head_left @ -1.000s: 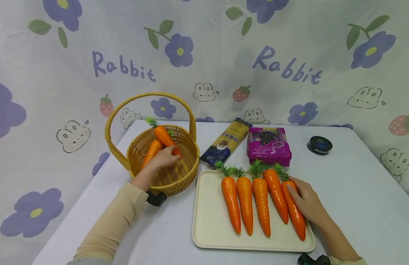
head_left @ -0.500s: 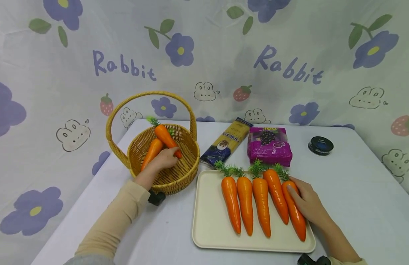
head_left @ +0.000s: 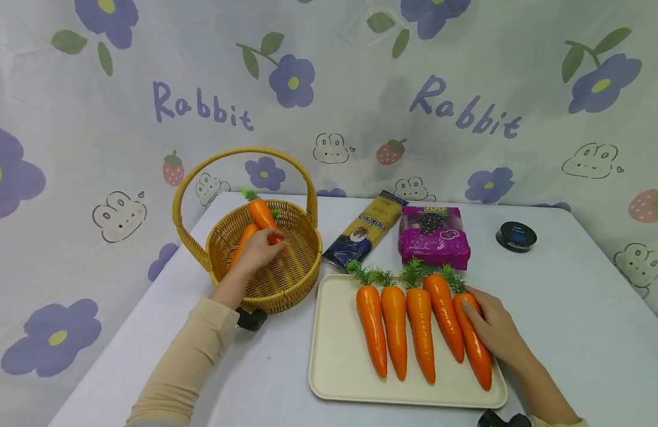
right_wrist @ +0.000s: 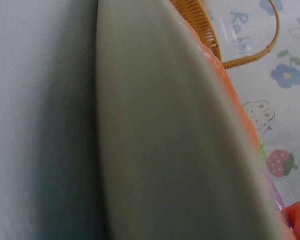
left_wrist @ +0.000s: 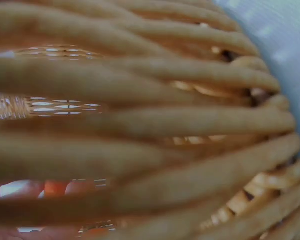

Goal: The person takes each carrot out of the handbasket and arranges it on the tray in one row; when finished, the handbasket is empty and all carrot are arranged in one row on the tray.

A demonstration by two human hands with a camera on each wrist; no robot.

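Observation:
Inside the wicker basket [head_left: 286, 290], my left hand [head_left: 261, 249] pinches the lower end of an orange carrot [head_left: 262, 214] with a green top. A second carrot [head_left: 242, 240] lies beside it, partly behind the hand. On the cream tray [head_left: 337, 356], several carrots lie side by side, tops pointing away. My right hand [head_left: 497, 323] grips the rightmost carrot [head_left: 474, 347], thumb over its upper part and fingers along its right side. The basket's weave [left_wrist: 140, 125] fills most of the left wrist view. In the right wrist view, the tray's edge [right_wrist: 165, 125] hides most of the carrots.
Behind the tray lie a blue and gold packet [head_left: 365, 231] and a purple package [head_left: 433, 237]. A round black tin [head_left: 516, 236] stands at the right. The basket's tall handle [head_left: 243, 152] arches above its opening. A patterned cloth [head_left: 329, 71] hangs behind the table.
My left hand has shifted slightly up and left within the basket, and the lower end of the pinched carrot has moved left with it. My right hand stays on its carrot.

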